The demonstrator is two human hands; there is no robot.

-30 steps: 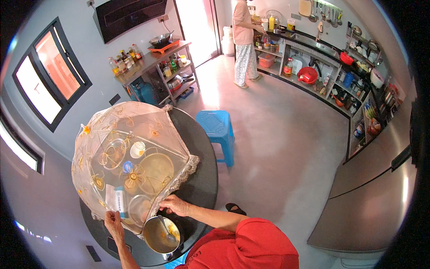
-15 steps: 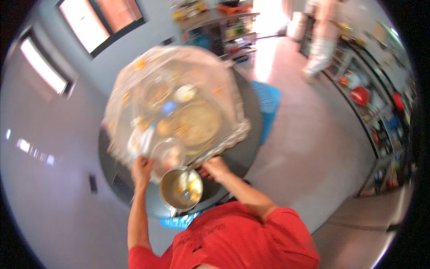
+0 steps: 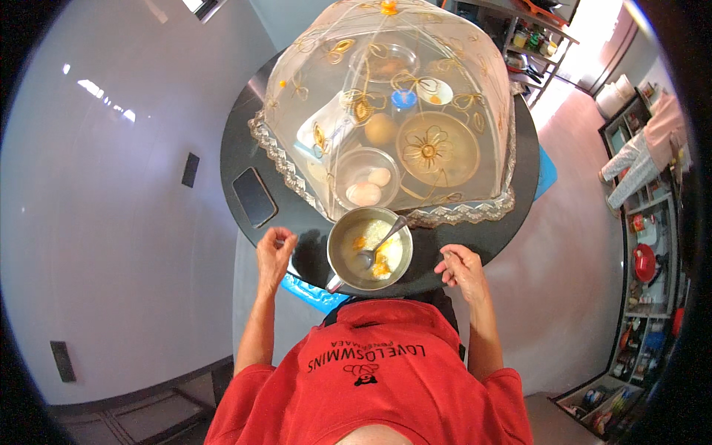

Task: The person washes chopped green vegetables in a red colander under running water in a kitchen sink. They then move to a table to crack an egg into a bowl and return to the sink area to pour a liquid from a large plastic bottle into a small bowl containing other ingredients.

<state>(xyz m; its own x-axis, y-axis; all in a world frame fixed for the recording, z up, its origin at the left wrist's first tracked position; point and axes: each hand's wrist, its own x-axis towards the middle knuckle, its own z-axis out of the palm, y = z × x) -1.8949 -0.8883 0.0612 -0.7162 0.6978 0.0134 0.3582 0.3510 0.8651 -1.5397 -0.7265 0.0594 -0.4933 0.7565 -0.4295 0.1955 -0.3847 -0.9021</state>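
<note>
A metal saucepan (image 3: pixel 335 256) stands at the near edge of the round dark table, holding pale liquid with yellow-orange bits. A spoon (image 3: pixel 386 236) leans in it, handle up over the right rim. My left hand (image 3: pixel 275 254) hovers left of the pan, fingers loosely bent and apart, holding nothing visible. To the pan's right, my right hand (image 3: pixel 462 271) is empty with its fingers apart. Just beyond the pan, a lace-edged mesh food cover (image 3: pixel 304 74) with gold flowers rests over several dishes, including a clear bowl of eggs (image 3: pixel 363 194).
A phone (image 3: pixel 254 197) lies on the table (image 3: pixel 237 159) at left. Under the cover are a round lidded dish (image 3: pixel 439 152), a blue-topped item (image 3: pixel 403 99) and a small white bowl (image 3: pixel 434 91). A person (image 3: pixel 645 148) stands by shelves (image 3: pixel 636 326) at right.
Both hands have come away from the cover's front edge to either side of the pan. The cover now sits with its lace edge down. My view has shifted, and the phone shows clearly.
</note>
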